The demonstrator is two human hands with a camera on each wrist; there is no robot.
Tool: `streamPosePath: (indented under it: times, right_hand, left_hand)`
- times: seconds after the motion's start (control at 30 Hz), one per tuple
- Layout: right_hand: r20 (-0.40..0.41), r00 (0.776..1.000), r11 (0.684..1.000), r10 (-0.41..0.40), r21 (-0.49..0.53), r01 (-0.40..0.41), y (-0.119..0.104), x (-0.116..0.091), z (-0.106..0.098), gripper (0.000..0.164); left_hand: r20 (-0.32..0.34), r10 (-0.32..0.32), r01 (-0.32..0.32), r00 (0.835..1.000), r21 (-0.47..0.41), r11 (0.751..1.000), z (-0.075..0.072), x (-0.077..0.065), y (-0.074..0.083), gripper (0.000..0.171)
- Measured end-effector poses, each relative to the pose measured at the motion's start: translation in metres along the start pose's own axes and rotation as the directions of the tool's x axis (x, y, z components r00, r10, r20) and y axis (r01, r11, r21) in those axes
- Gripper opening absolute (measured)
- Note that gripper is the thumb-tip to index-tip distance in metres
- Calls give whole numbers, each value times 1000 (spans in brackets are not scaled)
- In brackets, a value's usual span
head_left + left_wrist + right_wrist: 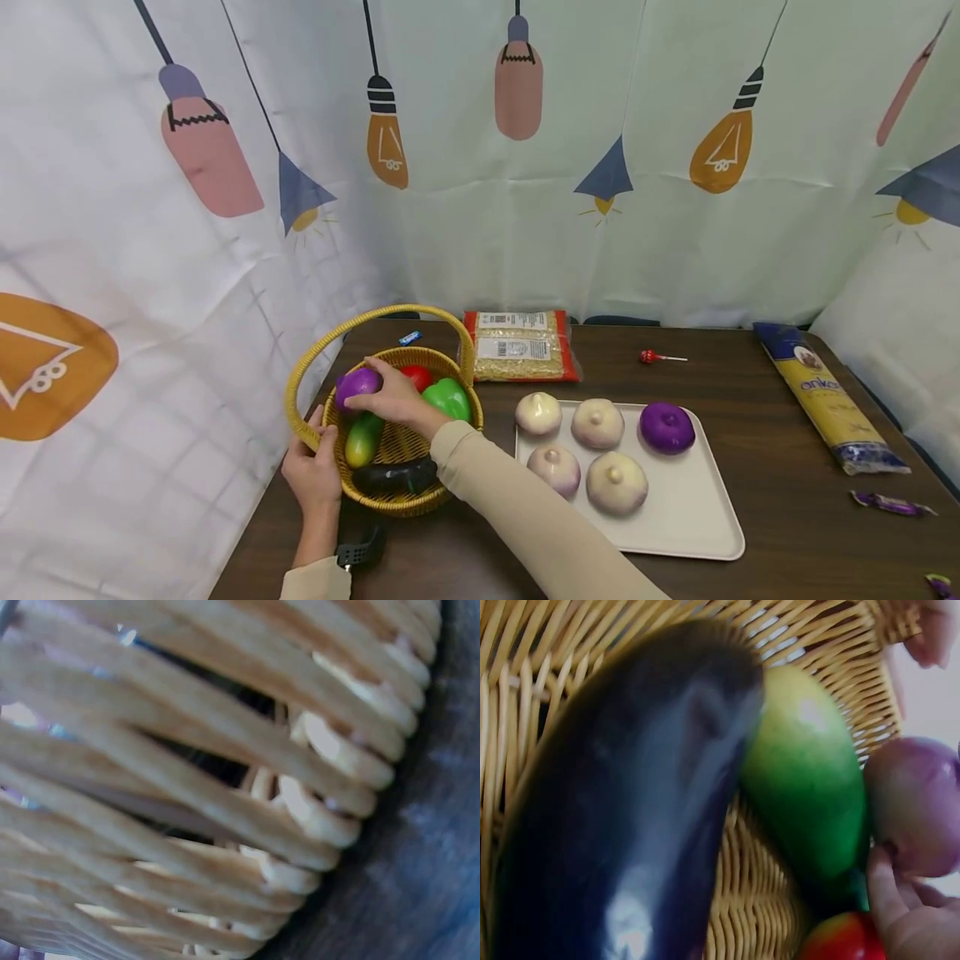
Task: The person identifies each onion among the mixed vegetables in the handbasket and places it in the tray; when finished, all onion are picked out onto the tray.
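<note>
In the head view, my right hand [393, 396] holds a toy purple onion [358, 386] at the far left rim of a yellow wicker basket [408, 504]. The right wrist view shows my fingertips against this purple onion [915, 806]. My left hand [313, 471] grips the basket's left rim near the foot of its handle. Inside lie a dark eggplant [396, 477], a green-yellow mango [363, 440], a green bell pepper [447, 398] and a red vegetable [417, 377], partly hidden. Only the basket's woven side [187, 757] fills the blurred left wrist view.
A white tray [693, 529] right of the basket carries several pale bulbs [617, 483] and a purple onion [667, 428]. Behind are a red-edged grain bag [519, 347], a lollipop [649, 357] and a blue candy [409, 338]. A yellow-blue packet [828, 400] and purple candy [892, 503] lie right.
</note>
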State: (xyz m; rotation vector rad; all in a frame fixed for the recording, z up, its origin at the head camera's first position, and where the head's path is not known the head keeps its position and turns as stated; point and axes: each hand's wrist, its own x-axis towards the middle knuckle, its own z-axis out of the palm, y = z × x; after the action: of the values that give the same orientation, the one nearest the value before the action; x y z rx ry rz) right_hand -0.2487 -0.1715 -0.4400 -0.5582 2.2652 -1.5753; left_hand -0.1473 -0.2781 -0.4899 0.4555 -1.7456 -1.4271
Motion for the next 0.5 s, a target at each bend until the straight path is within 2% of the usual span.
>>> streamPosePath:
  times: [0.13, 0.3, 0.4, 0.5]
  right_hand:
    - [39, 999, 1000, -24, -4, 25, 2, 1, 0, 72]
    - [38, 998, 993, -56, -106, 60, -3, -3, -2, 76]
    - [45, 997, 980, -67, -186, 74, -12, -13, -9, 82]
    - [77, 991, 967, -106, -223, 120, -24, -31, -26, 86]
  left_hand:
    - [2, -2, 2, 1000, -3, 1000, 2, -2, 2, 27]
    - [0, 11, -11, 1000, 11, 1000, 2, -3, 13, 26]
    - [15, 13, -13, 1000, 26, 1000, 0, -2, 15, 25]
    - [16, 7, -8, 1000, 48, 999, -3, 2, 10, 20]
